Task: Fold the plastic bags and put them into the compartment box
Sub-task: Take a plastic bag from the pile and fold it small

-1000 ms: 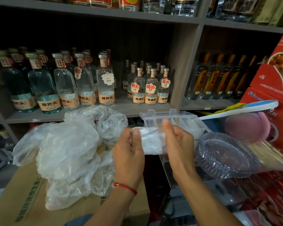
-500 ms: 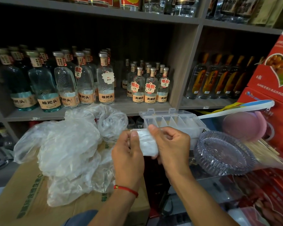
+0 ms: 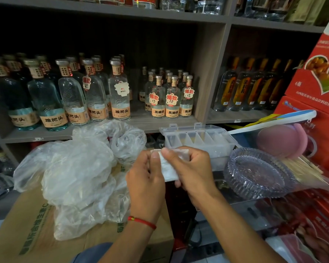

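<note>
The person holds one folded plastic bag (image 3: 169, 168) in mid-air between both hands, in front of the compartment box (image 3: 198, 138). The left hand (image 3: 146, 179) pinches the bag's left edge, thumb on top. The right hand (image 3: 192, 171) has its fingers (image 3: 179, 182) curled round the right side, thumb pressed on the upper fold. Both hands are therefore clenched on the bag; neither is released.

The compartment box stands open on a clear bench top just behind the hands, its lid tipped back toward the shelf (image 3: 150, 122). Its cells appear narrow; whether any already holds a bag cannot be told.

Probable faults from this point:

1. Spring-back. Thin film resists creasing. If either thumb lifts before the next fold is pressed flat, the packet is likely to open out and no longer fit a cell.
2. Oversize packet. The bag looks wider than one cell. Inserting it without a further fold would probably leave it bulging above the dividers and obstruct the lid.
3. Collision. A glass dish (image 3: 258, 173) sits just beside the box on the right. A wide reach with the right hand could knock it.
4. Snagging. The heap of loose bags (image 3: 74, 168) lies on the cardboard carton (image 3: 27, 234) near the left hand; a trailing edge could be dragged off the carton.
</note>
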Motion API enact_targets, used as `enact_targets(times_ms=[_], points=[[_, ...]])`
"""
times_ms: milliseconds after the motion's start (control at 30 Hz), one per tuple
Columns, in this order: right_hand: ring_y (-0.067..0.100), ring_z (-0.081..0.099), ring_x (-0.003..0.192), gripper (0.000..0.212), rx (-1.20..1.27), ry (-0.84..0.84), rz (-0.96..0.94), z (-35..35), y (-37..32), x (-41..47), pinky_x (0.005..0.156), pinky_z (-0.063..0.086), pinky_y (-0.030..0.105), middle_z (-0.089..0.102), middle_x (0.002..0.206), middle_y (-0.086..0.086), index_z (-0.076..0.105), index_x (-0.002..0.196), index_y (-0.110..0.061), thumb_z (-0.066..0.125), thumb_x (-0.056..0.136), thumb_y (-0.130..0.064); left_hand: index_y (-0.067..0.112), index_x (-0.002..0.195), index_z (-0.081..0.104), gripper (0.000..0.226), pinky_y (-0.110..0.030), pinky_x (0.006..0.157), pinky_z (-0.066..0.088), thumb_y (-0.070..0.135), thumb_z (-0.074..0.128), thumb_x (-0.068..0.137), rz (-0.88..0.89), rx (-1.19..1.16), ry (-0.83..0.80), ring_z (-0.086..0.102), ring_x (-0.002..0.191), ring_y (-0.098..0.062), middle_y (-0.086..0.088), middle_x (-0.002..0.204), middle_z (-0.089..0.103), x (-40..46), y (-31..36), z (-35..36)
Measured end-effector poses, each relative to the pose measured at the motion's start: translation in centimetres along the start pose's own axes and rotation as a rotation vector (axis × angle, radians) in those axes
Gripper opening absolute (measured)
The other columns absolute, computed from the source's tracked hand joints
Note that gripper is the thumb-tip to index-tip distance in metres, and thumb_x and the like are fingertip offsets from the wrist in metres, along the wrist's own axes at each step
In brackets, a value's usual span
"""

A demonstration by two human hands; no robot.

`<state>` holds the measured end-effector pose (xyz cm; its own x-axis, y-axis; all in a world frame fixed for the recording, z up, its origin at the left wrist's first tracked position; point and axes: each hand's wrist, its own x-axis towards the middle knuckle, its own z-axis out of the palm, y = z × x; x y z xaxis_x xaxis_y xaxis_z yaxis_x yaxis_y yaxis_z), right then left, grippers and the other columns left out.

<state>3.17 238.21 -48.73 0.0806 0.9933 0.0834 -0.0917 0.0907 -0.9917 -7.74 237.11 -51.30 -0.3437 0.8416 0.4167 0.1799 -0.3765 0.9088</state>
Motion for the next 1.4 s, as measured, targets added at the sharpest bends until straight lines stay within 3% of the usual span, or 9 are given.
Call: enact_targets(times_ms=[133,233,333,433,600,767,933,1067,1400], points=[[0.018,0.063,0.046,0.018,-0.075,0.051,-0.054,-1.5,-0.6,0.5,0.036,0.044,0.024,0.075,0.07,0.007,0.079,0.083,-0.024,0.079,0.091,-0.04,0.012,0.081,0.062,0.03,-0.038,0.047,0.04,0.026,0.054,0.106,-0.033,-0.038,0.032,0.049,0.054,-0.018,-0.013,0.064,0.057,0.5,-0.1,-0.5],[0.018,0.078,0.078,0.027,-0.05,-0.026,-0.025,-2.2,-0.9,0.8,0.063,0.06,0.025,0.08,0.087,0.003,0.081,0.088,-0.028,0.076,0.089,-0.054,0.008,0.083,0.059,0.033,-0.046,0.05,0.038,0.03,0.052,0.107,-0.07,-0.073,-0.021,0.042,0.056,-0.023,-0.029,0.069,0.052,0.5,-0.1,-0.4],[0.02,0.079,0.092,0.037,0.006,-0.167,0.033,-2.1,-0.8,0.7,0.074,0.062,0.029,0.081,0.098,0.005,0.081,0.1,-0.024,0.086,0.079,-0.054,0.011,0.085,0.061,0.032,-0.042,0.051,0.036,0.032,0.052,0.107,-0.095,-0.11,-0.107,0.04,0.055,-0.023,-0.024,0.064,0.048,0.3,0.0,-0.5],[0.023,0.079,0.092,0.014,-0.079,-0.141,-0.005,-2.1,-0.5,0.7,0.076,0.063,0.035,0.081,0.095,0.007,0.081,0.096,-0.019,0.085,0.086,-0.028,0.015,0.087,0.067,0.029,-0.036,0.049,0.043,0.029,0.052,0.107,-0.12,-0.126,-0.182,0.05,0.055,-0.018,-0.004,0.062,0.056,0.1,0.2,-0.5],[0.018,0.078,0.086,0.004,-0.091,-0.062,-0.018,-2.8,-1.1,0.9,0.068,0.061,0.029,0.08,0.091,0.004,0.082,0.09,-0.02,0.084,0.087,-0.018,0.008,0.098,0.071,0.037,-0.03,0.044,0.042,0.04,0.053,0.106,-0.256,-0.255,-0.291,0.057,0.054,-0.026,-0.011,0.067,0.061,0.2,0.3,-0.7],[0.021,0.079,0.086,0.006,-0.072,-0.029,0.002,-3.2,-1.2,1.0,0.068,0.063,0.032,0.08,0.093,0.006,0.081,0.091,-0.018,0.084,0.086,-0.019,0.008,0.085,0.069,0.031,-0.032,0.053,0.045,0.023,0.053,0.106,-0.264,-0.216,-0.333,0.059,0.059,-0.021,-0.013,0.067,0.063,0.4,-0.5,-0.6],[0.023,0.077,0.097,0.021,-0.035,-0.095,0.058,-3.9,-1.7,0.8,0.08,0.065,0.038,0.08,0.099,0.003,0.082,0.099,-0.023,0.081,0.084,-0.038,0.014,0.082,0.068,0.027,-0.021,0.051,0.047,0.018,0.054,0.105,-0.225,-0.213,-0.264,0.059,0.057,-0.012,-0.005,0.065,0.064,0.6,-0.9,-0.7],[0.018,0.077,0.091,0.009,0.027,-0.131,0.078,-4.4,-1.9,0.7,0.069,0.062,0.029,0.08,0.096,0.003,0.082,0.095,-0.019,0.077,0.089,-0.025,0.014,0.079,0.068,0.029,-0.021,0.052,0.048,0.017,0.055,0.105,-0.219,-0.207,-0.286,0.058,0.058,-0.012,-0.003,0.066,0.062,0.8,-1.0,-0.8],[0.018,0.074,0.099,0.025,0.178,-0.298,0.157,-5.8,-2.6,0.8,0.085,0.061,0.035,0.078,0.111,0.006,0.083,0.103,-0.018,0.073,0.088,-0.034,0.013,0.074,0.066,0.036,-0.025,0.055,0.045,0.013,0.049,0.106,-0.358,-0.407,-0.41,0.051,0.063,-0.014,-0.009,0.076,0.056,1.2,-0.4,-1.0]])
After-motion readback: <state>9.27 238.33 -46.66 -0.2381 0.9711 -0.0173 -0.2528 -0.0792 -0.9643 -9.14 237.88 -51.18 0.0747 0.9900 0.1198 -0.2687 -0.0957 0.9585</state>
